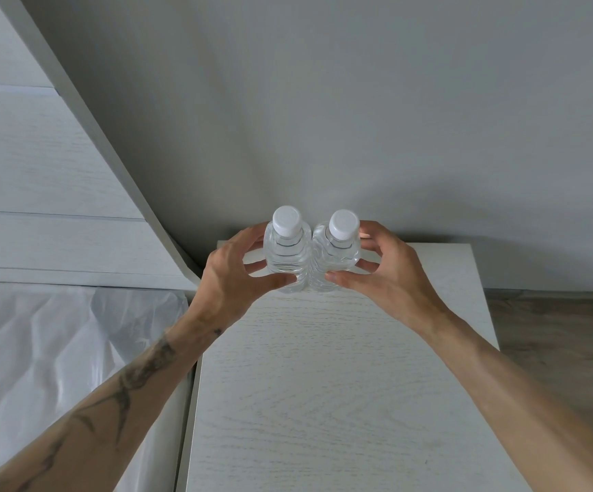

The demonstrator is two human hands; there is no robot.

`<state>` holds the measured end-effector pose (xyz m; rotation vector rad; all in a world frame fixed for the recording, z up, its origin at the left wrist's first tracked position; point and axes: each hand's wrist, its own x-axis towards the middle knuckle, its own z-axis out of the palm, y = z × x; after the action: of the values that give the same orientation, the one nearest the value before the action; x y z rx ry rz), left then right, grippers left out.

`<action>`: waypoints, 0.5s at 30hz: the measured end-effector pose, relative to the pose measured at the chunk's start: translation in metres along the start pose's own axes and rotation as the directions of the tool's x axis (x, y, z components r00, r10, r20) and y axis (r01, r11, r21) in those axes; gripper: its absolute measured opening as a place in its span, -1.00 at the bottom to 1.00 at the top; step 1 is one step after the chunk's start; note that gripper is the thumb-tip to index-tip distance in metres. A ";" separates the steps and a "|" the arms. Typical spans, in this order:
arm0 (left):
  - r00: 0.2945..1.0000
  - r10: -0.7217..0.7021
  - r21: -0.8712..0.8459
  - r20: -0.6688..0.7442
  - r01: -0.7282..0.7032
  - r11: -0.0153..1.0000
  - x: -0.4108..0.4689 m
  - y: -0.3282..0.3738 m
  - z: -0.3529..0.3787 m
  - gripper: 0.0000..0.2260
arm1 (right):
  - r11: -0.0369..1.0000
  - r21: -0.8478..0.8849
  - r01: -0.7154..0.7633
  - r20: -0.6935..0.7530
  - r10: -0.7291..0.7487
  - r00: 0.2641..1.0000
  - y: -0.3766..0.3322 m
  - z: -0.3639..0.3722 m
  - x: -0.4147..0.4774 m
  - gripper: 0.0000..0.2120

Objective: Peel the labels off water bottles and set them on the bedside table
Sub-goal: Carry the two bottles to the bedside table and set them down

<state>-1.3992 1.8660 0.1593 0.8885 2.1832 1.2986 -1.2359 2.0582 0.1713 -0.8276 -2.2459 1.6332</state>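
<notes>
Two bottles stand touching at the back of the bedside table [323,385]: left bottle [285,257], right bottle [335,257]. The bed [57,349] lies left of the table.

The scene is lit softly and evenly by diffuse daylight, and a cool, greyish cast is given to the wall [359,101]. Below the wall, faint blurred shadows are thrown around the two bottles [312,257], a bright glint is caught just beside the right cap, and sheen is seen on the crinkled plastic sheet [57,349] left of the wall. Focus is held sharply at the centre, while straight lines left of the wall are bent by wide-angle distortion.
</notes>
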 end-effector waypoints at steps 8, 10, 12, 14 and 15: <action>1.000 -0.007 0.143 0.015 0.005 0.990 -0.005 0.008 -0.001 -0.27 | 0.996 -0.085 -0.039 -0.017 0.038 0.999 -0.009 0.004 -0.006 -0.30; 0.999 -0.015 0.190 0.033 0.008 0.982 -0.007 0.016 -0.005 -0.26 | 0.989 -0.136 -0.058 -0.013 0.057 0.998 -0.017 0.003 -0.008 -0.25; 0.998 -0.032 0.246 0.051 0.019 0.969 -0.009 0.029 -0.013 -0.20 | 0.977 -0.197 -0.080 0.012 0.084 0.996 -0.031 -0.001 -0.011 -0.16; 0.998 -0.035 0.284 0.056 0.017 0.959 -0.012 0.047 -0.025 -0.17 | 0.954 -0.287 -0.090 0.037 0.105 0.994 -0.050 -0.009 -0.014 -0.08; 0.998 -0.026 0.300 0.053 0.009 0.954 -0.015 0.058 -0.032 -0.17 | 0.938 -0.336 -0.090 0.045 0.112 0.993 -0.062 -0.014 -0.017 -0.06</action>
<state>-1.3926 1.8565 0.2266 1.0016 2.3765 0.9337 -1.2333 2.0466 0.2356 -0.9973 -2.6101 1.3531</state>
